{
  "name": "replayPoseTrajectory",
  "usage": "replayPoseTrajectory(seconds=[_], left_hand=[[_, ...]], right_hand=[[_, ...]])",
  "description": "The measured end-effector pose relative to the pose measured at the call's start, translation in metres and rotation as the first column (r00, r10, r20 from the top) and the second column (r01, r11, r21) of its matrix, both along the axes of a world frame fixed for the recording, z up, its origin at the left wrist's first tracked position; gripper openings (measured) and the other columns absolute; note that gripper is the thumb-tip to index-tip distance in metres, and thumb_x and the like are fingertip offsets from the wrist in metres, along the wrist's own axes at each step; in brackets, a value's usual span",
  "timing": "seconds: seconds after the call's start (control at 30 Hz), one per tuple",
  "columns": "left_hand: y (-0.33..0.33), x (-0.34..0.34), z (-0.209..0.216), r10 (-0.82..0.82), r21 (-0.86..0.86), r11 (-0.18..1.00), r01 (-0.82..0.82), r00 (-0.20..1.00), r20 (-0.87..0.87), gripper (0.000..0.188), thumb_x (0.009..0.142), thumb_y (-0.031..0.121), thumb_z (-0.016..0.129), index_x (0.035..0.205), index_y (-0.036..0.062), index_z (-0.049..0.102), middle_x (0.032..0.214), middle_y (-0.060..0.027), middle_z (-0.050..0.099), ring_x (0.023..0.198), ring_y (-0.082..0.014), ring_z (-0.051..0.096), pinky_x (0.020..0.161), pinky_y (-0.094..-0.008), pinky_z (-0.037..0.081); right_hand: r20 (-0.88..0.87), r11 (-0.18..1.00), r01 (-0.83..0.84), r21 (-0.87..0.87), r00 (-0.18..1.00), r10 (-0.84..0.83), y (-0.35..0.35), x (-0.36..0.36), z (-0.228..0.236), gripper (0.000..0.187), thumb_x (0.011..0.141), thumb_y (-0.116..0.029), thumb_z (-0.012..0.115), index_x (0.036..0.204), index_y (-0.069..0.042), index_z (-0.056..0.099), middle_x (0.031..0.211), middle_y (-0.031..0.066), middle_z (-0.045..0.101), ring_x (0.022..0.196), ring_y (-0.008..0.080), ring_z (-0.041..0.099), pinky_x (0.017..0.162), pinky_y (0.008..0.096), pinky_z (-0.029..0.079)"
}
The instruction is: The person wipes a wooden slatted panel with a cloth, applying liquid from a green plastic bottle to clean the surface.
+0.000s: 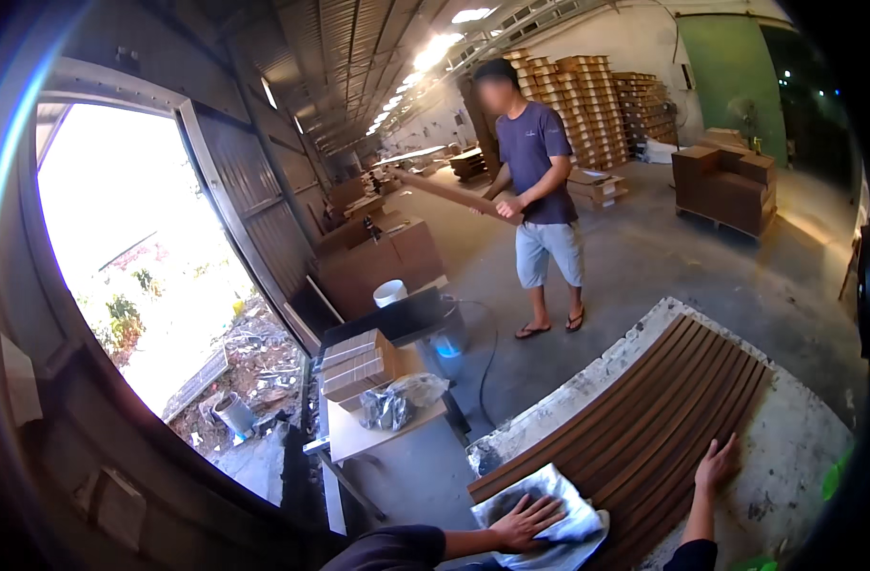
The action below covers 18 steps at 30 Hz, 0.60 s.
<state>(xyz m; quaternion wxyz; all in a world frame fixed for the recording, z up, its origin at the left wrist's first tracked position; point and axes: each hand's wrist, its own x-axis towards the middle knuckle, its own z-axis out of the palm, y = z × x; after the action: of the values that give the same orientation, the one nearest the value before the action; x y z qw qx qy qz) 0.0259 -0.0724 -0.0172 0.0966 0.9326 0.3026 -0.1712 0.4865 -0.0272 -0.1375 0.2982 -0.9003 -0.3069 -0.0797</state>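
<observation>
Several long brown wooden slats [644, 409] lie side by side across a stained white worktop [587, 381]. A white cloth [578, 535] with a dark stain rests over their near left end. My left hand [525, 521] lies flat on this cloth, fingers spread, pressing it against the wood. At the near right edge of the slats, my right hand [715, 463] is open with its fingers stretched out, and nothing shows in it. Whether its fingertips touch the outermost slat I cannot tell.
A person [540, 162] stands beyond the worktop, holding a long brown board [444, 193]. On the left, a small table [378, 438] carries stacked wooden pieces [354, 366] and a clear plastic bag [402, 398]. A cable [490, 366] runs along the floor. An open doorway [149, 257] lies far left.
</observation>
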Motion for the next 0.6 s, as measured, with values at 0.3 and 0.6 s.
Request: replayPoseTrajectory(seconds=[0.3,0.6], left_hand=[[0.170,0.236,0.001,-0.138,0.065,0.990,0.127,0.972,0.192,0.081,0.086,0.049,0.055,0.150,0.0213,0.015,0.156,-0.0098,0.012,0.143,-0.0342,0.014,0.111,-0.0608,0.012],[0.360,0.504,-0.021,-0.067,0.229,0.973,-0.040,0.895,0.441,0.069,0.089,0.050,0.042,0.144,0.0098,0.031,0.150,-0.0104,0.031,0.139,-0.0302,0.024,0.112,-0.0555,0.013]], right_hand=[[0.162,0.999,0.027,0.030,0.986,-0.031,-0.014,-0.035,0.035,0.057,0.096,-0.038,0.043,0.143,-0.009,0.032,0.142,0.0197,0.039,0.131,0.0357,0.037,0.109,0.0541,0.020],[-0.131,0.995,-0.099,0.016,0.986,0.100,-0.002,-0.062,0.079,0.066,0.096,-0.040,0.041,0.143,0.003,0.023,0.144,0.0232,0.034,0.137,0.0402,0.027,0.109,0.0614,0.010]])
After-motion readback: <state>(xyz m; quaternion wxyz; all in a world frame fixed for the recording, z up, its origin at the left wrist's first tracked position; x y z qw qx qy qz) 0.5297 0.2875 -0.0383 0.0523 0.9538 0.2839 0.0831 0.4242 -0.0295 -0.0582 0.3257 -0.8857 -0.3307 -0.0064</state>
